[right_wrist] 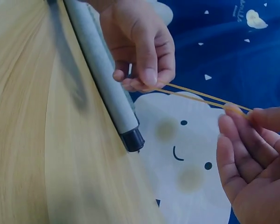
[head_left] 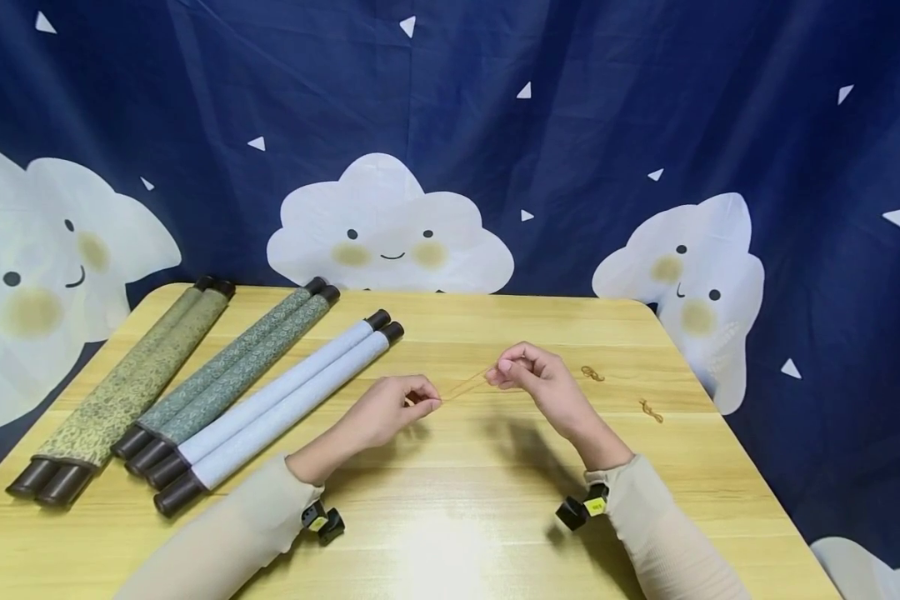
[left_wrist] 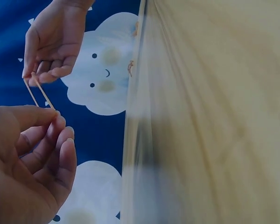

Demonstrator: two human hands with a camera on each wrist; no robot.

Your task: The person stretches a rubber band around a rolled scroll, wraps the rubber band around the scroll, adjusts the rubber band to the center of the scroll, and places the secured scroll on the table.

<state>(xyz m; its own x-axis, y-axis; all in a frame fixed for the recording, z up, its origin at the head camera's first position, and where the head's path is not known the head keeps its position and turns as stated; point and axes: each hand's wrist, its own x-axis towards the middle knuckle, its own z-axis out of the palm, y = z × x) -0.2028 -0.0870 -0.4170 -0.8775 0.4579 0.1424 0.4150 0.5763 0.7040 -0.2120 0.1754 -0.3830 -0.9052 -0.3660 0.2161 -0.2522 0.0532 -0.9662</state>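
Wood-grain table (head_left: 487, 321), three scrolls (head_left: 249, 367), two bands (head_left: 652, 411)

The left hand (head_left: 390, 410) and the right hand (head_left: 547, 382) pinch opposite ends of a thin orange band (head_left: 463, 386) stretched above the wooden desk (head_left: 435, 483). Two twisted bands (head_left: 592, 374) lie right of the right hand. At left, a yellow-green double roll (head_left: 131, 392), a dark green double roll (head_left: 249, 367) and a pale blue double roll (head_left: 294, 408) lie slanting, dark-capped, before a navy curtain (head_left: 465, 100).
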